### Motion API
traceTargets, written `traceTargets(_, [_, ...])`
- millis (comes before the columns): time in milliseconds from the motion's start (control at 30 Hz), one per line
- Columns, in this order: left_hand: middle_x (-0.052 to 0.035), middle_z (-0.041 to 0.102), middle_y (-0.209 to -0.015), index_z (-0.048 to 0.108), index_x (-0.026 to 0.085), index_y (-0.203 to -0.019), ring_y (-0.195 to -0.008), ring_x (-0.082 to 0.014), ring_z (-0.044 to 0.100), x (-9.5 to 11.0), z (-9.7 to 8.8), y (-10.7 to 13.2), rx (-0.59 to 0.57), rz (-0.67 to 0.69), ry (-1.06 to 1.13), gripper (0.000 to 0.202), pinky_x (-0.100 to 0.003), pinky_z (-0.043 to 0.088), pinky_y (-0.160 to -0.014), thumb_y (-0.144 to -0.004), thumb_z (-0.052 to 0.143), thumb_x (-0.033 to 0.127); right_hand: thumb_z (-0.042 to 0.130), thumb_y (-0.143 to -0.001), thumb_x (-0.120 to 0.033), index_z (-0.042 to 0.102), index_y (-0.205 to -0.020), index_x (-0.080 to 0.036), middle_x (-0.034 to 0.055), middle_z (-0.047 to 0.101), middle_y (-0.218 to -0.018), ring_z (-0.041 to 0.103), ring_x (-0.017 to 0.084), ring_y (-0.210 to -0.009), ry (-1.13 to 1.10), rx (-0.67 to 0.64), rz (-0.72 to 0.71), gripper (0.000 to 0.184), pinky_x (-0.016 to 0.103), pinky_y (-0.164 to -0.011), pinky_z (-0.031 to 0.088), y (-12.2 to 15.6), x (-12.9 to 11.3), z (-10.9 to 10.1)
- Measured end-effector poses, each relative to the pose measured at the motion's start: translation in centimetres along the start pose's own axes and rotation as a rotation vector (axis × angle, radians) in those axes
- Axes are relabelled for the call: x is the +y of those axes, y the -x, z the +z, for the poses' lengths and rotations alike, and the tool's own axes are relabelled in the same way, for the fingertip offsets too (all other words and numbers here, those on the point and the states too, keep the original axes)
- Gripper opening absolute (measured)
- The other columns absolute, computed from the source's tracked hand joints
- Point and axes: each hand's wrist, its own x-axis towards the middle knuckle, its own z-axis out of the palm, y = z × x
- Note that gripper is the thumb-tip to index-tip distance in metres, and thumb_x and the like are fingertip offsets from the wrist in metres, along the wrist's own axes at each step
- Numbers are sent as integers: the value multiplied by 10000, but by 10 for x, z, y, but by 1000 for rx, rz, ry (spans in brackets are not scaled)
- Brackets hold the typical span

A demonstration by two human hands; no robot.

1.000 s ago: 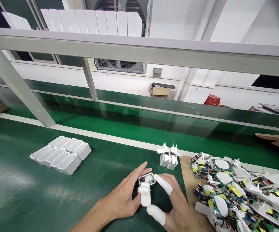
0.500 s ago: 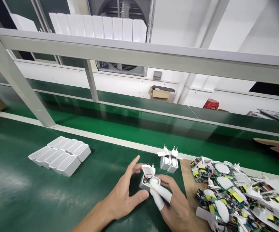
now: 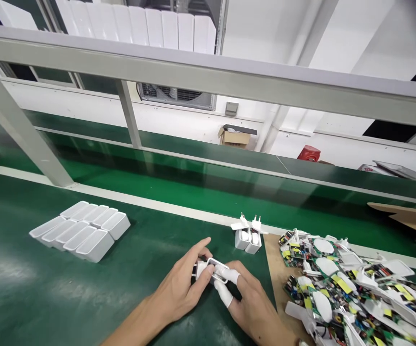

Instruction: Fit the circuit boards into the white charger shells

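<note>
My left hand (image 3: 181, 287) and my right hand (image 3: 249, 300) meet over the green mat and both grip one small white charger housing (image 3: 208, 267) lying between them. White finger cots cover two fingers of my right hand, which press on the housing's right end. My left thumb and fingers pinch its left end. Two assembled white chargers (image 3: 247, 236) with plug pins up stand just beyond my hands.
A block of several empty white housings (image 3: 81, 230) lies to the left on the mat. A heap of circuit boards with white plug caps (image 3: 345, 288) covers a cardboard sheet (image 3: 274, 269) at the right. Behind runs a green conveyor belt (image 3: 208, 185) under a grey frame bar (image 3: 208, 77).
The housing, held tilted up with its open end showing, has been laid down flat between both hands. My hands closed in on it and dropped slightly toward the mat.
</note>
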Motion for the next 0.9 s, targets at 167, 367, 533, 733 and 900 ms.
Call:
traceTargets(167, [-39,651,-1243,318,343,-1572,-1062,-202,685,-2,-2,0,-32,-34,33,483,-405,555,-1000,-1107,452,335,556,-1043,-231,641,-1332,-287,63,678,-1130,710,208,-949,-71,-112,98,307,336,-880,610,-10,-4,-8])
traceTargets(367, [-99,536,-1443,135,395,-1654,-1249,-307,632,-6,-1,4,29,44,130,1226,-493,551,-1088,-750,962,425,674,-986,-481,747,-1218,-233,110,733,-1139,718,274,-1011,-677,103,432,347,409,-899,608,-10,-5,8])
traceTargets(533, [-83,612,-1344,131,430,-1662,-1190,-287,643,2,6,5,88,218,-22,1109,-513,555,-1067,-860,859,191,892,-790,-562,781,-1094,-169,107,789,-963,754,278,-878,-1355,136,785,508,450,-885,602,-14,-19,13])
traceTargets(733, [-95,640,-1315,202,363,-1657,-1136,-280,648,7,6,4,136,308,-73,955,-452,587,-990,-921,800,250,886,-795,-571,792,-1036,-154,109,795,-920,758,290,-909,-1421,109,781,490,460,-920,594,-16,-27,15])
traceTargets(900, [-114,640,-1343,183,323,-1661,-1226,-319,602,0,7,5,185,238,-213,873,-527,532,-1047,-952,663,159,764,-931,-536,735,-1267,-216,116,763,-1226,744,290,-1059,-981,272,584,464,438,-947,624,-10,-17,19])
